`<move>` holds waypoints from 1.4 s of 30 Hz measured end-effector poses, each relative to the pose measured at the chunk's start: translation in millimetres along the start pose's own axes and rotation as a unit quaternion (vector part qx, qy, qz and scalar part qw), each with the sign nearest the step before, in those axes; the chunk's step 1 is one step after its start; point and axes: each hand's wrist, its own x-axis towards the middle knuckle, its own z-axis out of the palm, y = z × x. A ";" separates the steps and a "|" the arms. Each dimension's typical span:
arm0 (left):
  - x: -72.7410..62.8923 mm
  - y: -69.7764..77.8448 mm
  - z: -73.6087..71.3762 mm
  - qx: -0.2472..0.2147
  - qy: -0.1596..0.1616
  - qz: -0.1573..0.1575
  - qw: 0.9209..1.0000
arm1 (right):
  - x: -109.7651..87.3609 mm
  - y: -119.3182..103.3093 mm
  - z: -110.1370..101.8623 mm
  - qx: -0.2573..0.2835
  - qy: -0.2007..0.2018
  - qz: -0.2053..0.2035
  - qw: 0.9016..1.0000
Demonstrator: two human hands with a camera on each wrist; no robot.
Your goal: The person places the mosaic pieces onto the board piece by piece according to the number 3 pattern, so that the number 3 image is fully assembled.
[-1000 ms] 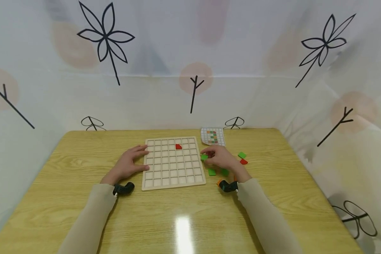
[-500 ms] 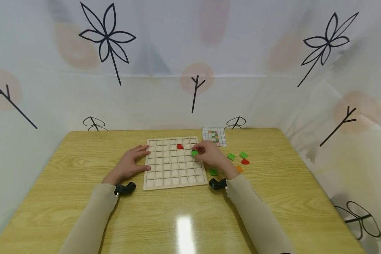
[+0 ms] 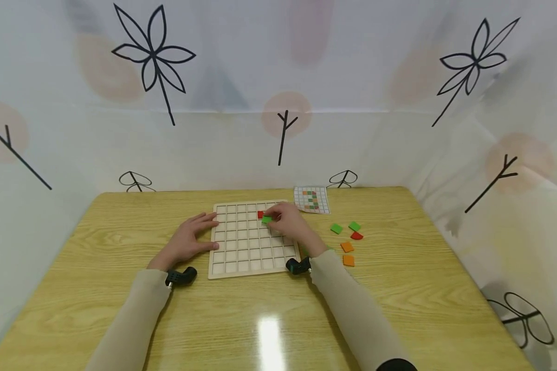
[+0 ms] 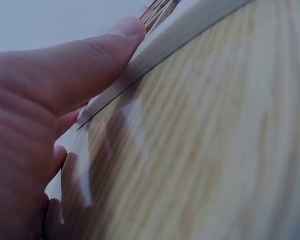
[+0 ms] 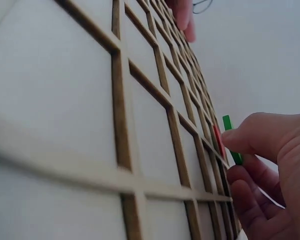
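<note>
A wooden grid board (image 3: 242,251) with square compartments lies on the table. My left hand (image 3: 189,240) rests at its left edge, thumb and fingertips touching the rim; in the left wrist view the thumb (image 4: 85,70) lies along the board's side. My right hand (image 3: 289,222) pinches a green square tile (image 3: 266,220) over the upper part of the board. In the right wrist view that green tile (image 5: 232,140) stands tilted between thumb and fingers, just above the grid. A red quarter-round tile (image 3: 260,214) sits in a compartment right beside it, partly covered by the right hand.
Right of the board lie loose tiles: green ones (image 3: 336,229), a red one (image 3: 357,235) and orange ones (image 3: 347,247). A printed pattern card (image 3: 311,200) lies behind them near the table's back edge. A patterned cloth (image 3: 223,139) hangs behind the table.
My right hand has carried the green tile leftward from the board's right edge to beside the red tile. Loose tiles at the right are uncovered. My left hand has stayed in place.
</note>
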 end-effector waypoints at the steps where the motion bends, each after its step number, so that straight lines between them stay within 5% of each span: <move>1: 0.0 0.0 -0.1 0.000 0.001 0.002 1.000 | 1.3 -0.9 1.9 0.006 0.002 0.004 1.000; 31: 1.7 -2.9 1.5 0.008 -0.002 0.002 1.000 | 12.6 -11.4 33.2 0.036 0.065 0.068 0.995; 42: 1.9 -5.0 1.9 0.009 0.000 0.003 1.000 | 12.7 -8.2 36.2 0.024 0.079 0.044 0.996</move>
